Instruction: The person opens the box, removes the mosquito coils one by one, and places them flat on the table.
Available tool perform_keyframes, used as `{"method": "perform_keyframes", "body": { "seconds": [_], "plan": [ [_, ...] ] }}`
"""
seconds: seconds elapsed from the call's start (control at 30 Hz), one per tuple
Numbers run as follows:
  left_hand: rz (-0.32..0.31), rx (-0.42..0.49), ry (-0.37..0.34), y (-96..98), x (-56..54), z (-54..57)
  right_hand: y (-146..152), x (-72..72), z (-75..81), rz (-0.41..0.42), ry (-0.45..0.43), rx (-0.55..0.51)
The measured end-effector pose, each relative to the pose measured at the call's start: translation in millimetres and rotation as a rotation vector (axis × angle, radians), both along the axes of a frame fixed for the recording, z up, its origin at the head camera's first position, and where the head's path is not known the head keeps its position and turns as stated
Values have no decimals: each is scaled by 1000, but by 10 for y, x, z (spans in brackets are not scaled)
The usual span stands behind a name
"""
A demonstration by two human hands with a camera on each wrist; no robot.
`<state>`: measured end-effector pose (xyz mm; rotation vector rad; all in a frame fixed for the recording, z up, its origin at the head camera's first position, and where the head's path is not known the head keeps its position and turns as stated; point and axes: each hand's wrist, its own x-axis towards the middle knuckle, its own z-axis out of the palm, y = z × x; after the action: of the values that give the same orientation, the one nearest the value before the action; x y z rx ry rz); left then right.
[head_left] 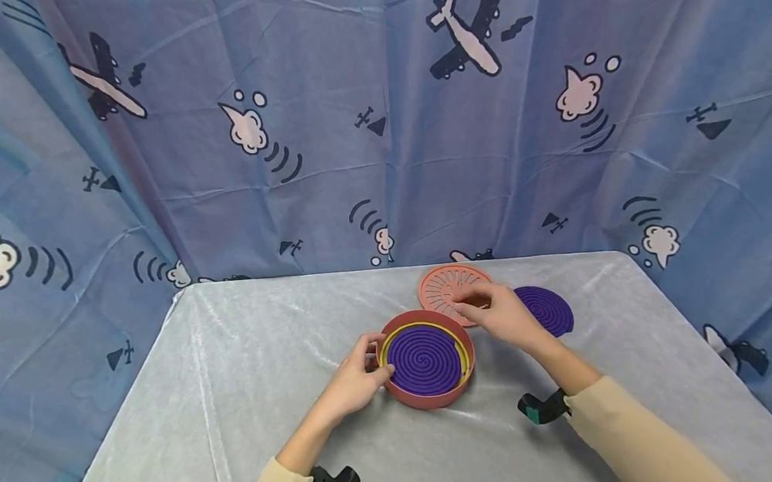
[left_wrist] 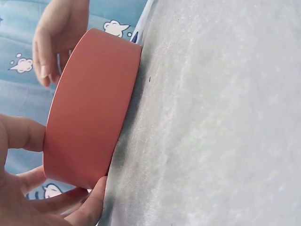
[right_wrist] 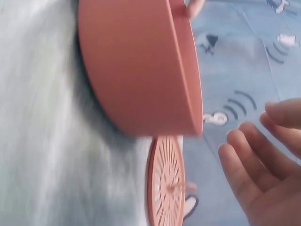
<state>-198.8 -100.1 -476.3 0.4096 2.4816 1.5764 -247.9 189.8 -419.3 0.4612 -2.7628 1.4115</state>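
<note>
On the table, my left hand (head_left: 357, 376) grips the near-left side of a round terracotta-coloured mosquito coil box (head_left: 429, 402), thumb at its rim and fingers around its wall. A purple mosquito coil (head_left: 424, 359) lies flat inside, with a yellow edge (head_left: 462, 350) showing around it. The left wrist view shows the box's outer wall (left_wrist: 94, 108) and my fingers against it. My right hand (head_left: 497, 312) is in the air just beyond the box, above the slotted lid (head_left: 441, 286). Its fingers are loosely bent and hold nothing, as the right wrist view shows.
A second purple coil (head_left: 546, 311) lies on the table right of the lid, partly behind my right hand. The lid (right_wrist: 167, 188) has a small peg at its centre. Behind the white-covered table (head_left: 260, 315) hangs a blue patterned curtain (head_left: 319, 123).
</note>
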Motion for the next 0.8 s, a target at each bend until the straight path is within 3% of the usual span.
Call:
{"method": "perform_keyframes", "body": {
  "seconds": [0.47,0.8],
  "plan": [
    [8,-17,-12,-5,-11,-6,-489,54,-78,175,70,138],
    [-5,-10,-12,-6,-13,-12,-652,-15,-254,197,36,220]
  ]
}}
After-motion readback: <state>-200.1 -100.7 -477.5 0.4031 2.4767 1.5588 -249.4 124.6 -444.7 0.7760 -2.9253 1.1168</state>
